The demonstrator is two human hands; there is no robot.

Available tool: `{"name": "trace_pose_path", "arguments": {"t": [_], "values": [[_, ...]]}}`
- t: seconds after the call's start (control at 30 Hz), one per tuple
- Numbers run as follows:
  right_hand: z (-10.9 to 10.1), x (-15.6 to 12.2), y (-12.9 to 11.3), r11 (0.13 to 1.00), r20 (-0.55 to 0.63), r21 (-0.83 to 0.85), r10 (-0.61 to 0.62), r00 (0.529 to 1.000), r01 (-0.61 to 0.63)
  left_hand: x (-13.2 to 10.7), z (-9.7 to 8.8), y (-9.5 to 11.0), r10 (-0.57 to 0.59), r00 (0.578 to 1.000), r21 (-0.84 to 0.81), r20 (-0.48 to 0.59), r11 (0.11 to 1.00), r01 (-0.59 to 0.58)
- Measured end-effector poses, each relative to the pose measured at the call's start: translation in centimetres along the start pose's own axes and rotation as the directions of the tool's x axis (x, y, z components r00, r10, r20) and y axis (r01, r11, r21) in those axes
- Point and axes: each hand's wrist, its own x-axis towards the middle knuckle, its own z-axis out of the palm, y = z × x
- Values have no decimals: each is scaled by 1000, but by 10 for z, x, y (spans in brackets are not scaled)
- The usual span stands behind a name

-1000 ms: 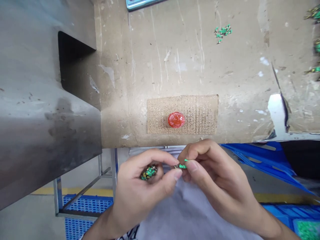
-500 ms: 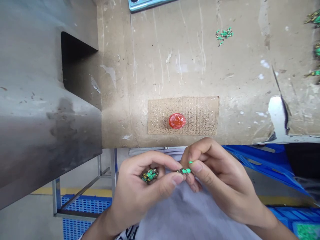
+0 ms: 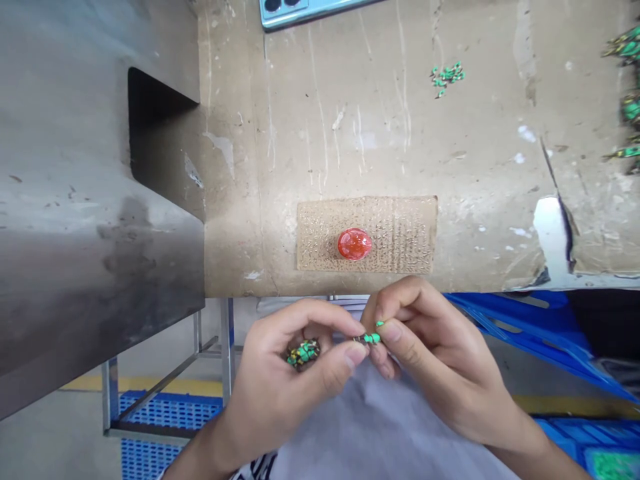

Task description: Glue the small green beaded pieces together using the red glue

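My left hand point(image 3: 295, 373) is closed, thumb and forefinger pinching the dark end of a small green piece with thin metal-like prongs point(image 3: 371, 339). A bunch of small green, black and yellow pieces point(image 3: 303, 354) sits in the curl of the same palm. Close against it, my right hand point(image 3: 440, 360) is closed too, with a tiny green part point(image 3: 380, 323) showing between thumb and forefinger. The fingertips of both hands almost meet over my lap. What the lower right fingers touch is partly hidden.
On the bench point(image 3: 250, 200), a shiny red oval lump point(image 3: 355, 244) rests on a rough cardboard rectangle point(image 3: 410, 233). Farther back lie small green pieces point(image 3: 449, 75), a light-blue phone point(image 3: 310, 12) and more green clusters point(image 3: 631, 107). A metal housing point(image 3: 100, 267) stands left.
The hands keep the same pinch and have barely moved. The view has shifted slightly, so bench items sit a little lower in the picture.
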Motion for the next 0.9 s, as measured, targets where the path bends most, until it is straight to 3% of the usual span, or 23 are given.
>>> {"name": "trace_pose_path", "arguments": {"t": [0.17, 0.4, 0.6, 0.73, 0.83, 0.9], "values": [[-7, -6, 6, 941, 35, -293, -167, 985, 170, 2, -1, 3, 97, 995, 172, 0, 980, -96], [-14, -1, 5, 791, 172, -474, -348, 921, 388, 3, 1, -1, 192, 981, 235, 11, 953, -189], [-17, 4, 2, 699, 283, -566, -332, 900, 436, 6, 4, -4, 307, 952, 281, 15, 912, -299], [-18, 6, 1, 645, 297, -610, -354, 887, 461, 7, 3, -5, 355, 934, 295, 38, 889, -350], [-19, 7, 0, 636, 284, -626, -353, 892, 451, 6, 1, -5, 313, 948, 263, 57, 911, -317], [-20, 7, -1, 638, 289, -626, -343, 894, 448, 5, 0, -5, 230, 972, 182, 41, 955, -234]]}}
